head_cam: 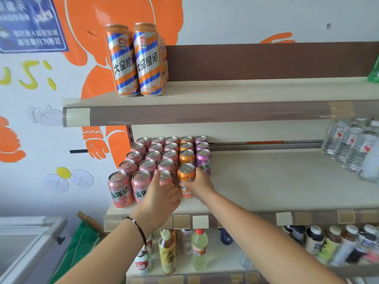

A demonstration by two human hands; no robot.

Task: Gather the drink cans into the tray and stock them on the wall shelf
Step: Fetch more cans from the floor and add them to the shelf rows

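At the front edge of the middle wall shelf [266, 181], left hand [162, 198] gripped an upright pink can [165, 177] and right hand [200, 184] gripped an upright orange can [186, 179], both standing in their columns' front slots, touching the cans behind.

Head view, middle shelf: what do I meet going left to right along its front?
Two pink cans → pink can under the left hand → orange can gripped by the right hand → bare shelf → water bottles.
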